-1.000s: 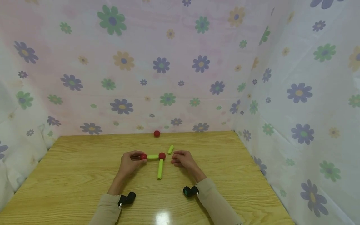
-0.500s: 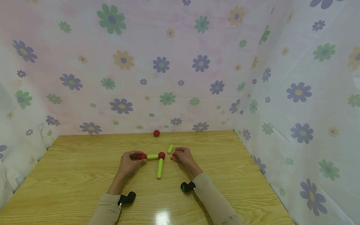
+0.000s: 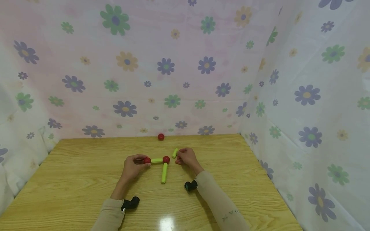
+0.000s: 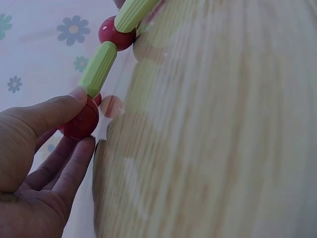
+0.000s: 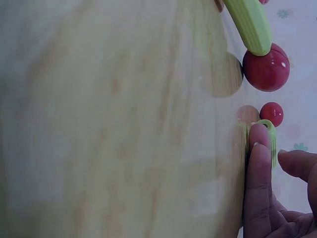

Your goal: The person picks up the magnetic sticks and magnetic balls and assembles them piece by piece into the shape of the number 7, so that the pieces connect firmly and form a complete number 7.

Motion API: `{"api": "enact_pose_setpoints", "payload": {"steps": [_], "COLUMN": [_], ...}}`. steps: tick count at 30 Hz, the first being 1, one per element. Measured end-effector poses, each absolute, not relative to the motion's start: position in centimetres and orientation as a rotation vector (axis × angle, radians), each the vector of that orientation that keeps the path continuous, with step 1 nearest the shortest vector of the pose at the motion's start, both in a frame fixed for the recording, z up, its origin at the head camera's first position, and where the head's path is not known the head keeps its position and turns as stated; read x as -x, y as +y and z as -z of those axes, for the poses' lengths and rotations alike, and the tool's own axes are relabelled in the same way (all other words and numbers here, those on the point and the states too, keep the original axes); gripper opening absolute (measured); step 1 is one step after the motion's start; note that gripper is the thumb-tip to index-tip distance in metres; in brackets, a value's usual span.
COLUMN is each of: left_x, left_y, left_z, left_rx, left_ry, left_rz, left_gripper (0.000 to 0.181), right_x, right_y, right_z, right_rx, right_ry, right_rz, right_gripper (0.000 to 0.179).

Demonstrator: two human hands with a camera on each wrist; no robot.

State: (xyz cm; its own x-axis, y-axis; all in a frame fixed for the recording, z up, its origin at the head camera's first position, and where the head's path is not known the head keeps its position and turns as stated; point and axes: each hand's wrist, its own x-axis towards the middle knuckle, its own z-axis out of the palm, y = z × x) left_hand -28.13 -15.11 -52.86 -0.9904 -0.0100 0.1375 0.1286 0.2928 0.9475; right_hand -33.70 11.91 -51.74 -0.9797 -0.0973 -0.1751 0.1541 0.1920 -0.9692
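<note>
My left hand (image 3: 133, 167) pinches a red ball (image 4: 83, 121) between thumb and fingers. A short yellow-green rod (image 3: 157, 160) runs from that ball to a second red ball (image 3: 166, 159). From the second ball a longer yellow-green rod (image 3: 164, 173) points toward me. My right hand (image 3: 188, 158) is beside a loose short yellow-green rod (image 3: 174, 153), its fingertips right at the rod's near side. In the right wrist view the fingers partly hide this rod (image 5: 273, 141), and the thumb stands apart from them.
Another red ball (image 3: 161, 137) lies at the back edge of the wooden table (image 3: 86, 179), close to the flowered cloth (image 3: 185, 106) behind it. More flowered cloth hangs at both sides. Each sleeve carries a small black camera (image 3: 190, 185) at the wrist.
My right hand has moved forward and slightly left, up to the loose rod. The left hand holds the red ball as before, and the joined rods and balls stay in place.
</note>
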Motion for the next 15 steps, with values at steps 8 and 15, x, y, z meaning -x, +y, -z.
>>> {"api": "enact_pose_setpoints", "payload": {"steps": [8, 15], "left_x": [27.96, 28.12], "left_y": [-15.19, -15.35], "left_z": [52.69, 52.77], "left_rx": [0.12, 0.112], "left_ry": [-2.443, -2.461], "left_rz": [1.765, 1.753], "left_gripper": [0.035, 0.035], "right_x": [34.05, 34.16], "right_y": [11.67, 11.56], "right_z": [51.16, 51.0], "right_rx": [-0.04, -0.038], "right_ry": [2.321, 2.354], "right_rz": [1.801, 1.76], "right_gripper": [0.033, 0.04]}}
